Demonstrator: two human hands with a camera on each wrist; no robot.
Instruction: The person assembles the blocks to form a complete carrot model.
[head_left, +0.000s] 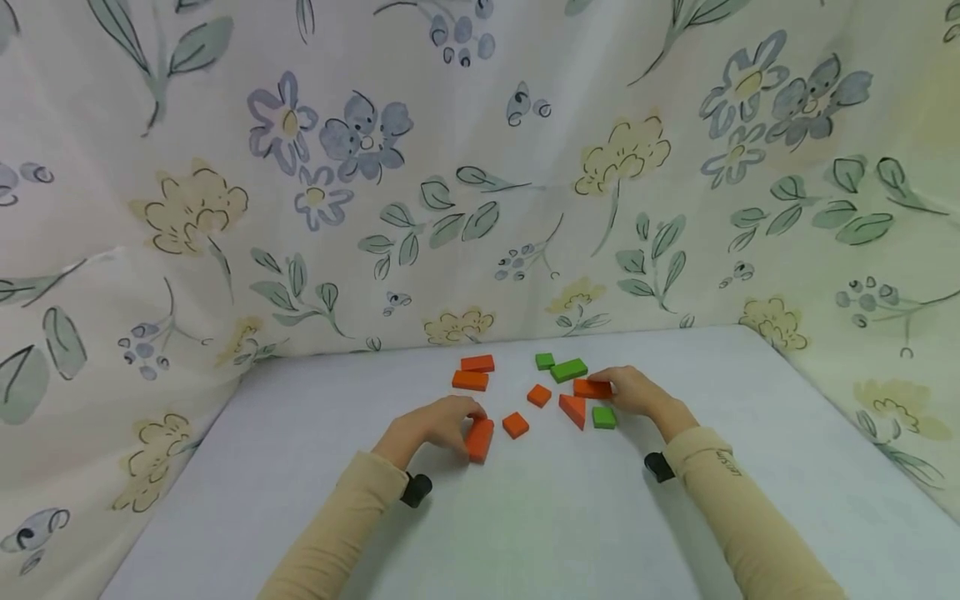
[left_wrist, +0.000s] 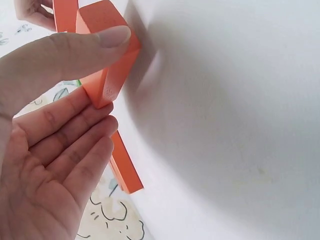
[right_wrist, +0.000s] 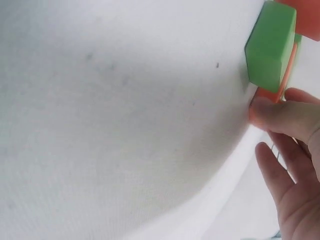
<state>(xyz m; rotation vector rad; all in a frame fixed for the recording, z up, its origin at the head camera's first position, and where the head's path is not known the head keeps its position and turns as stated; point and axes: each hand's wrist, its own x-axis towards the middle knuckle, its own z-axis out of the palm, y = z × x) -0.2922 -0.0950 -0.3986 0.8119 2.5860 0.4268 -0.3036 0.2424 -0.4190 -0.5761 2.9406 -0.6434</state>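
Note:
An orange rectangular block [head_left: 479, 440] lies on the table, and my left hand [head_left: 438, 421] pinches it. In the left wrist view the thumb [left_wrist: 100, 47] presses one side of this block [left_wrist: 100, 17], while fingertips touch its lower end. Farther back on the right, my right hand [head_left: 633, 392] pinches one end of another orange rectangular block [head_left: 591, 388]. The right wrist view shows the thumb [right_wrist: 287, 118] on that block, which is partly hidden behind a green block [right_wrist: 271, 47]. An orange triangular block [head_left: 574, 409] and the green block [head_left: 603, 418] are close to the right hand.
Two small orange blocks [head_left: 515, 425] [head_left: 539, 395] lie between the hands. Two orange rectangular blocks [head_left: 470, 381] [head_left: 477, 363] are behind the left hand. A small green block [head_left: 544, 361] and a longer green one [head_left: 569, 370] lie at the back. Floral cloth [head_left: 450, 275] surrounds the white table [head_left: 300, 467].

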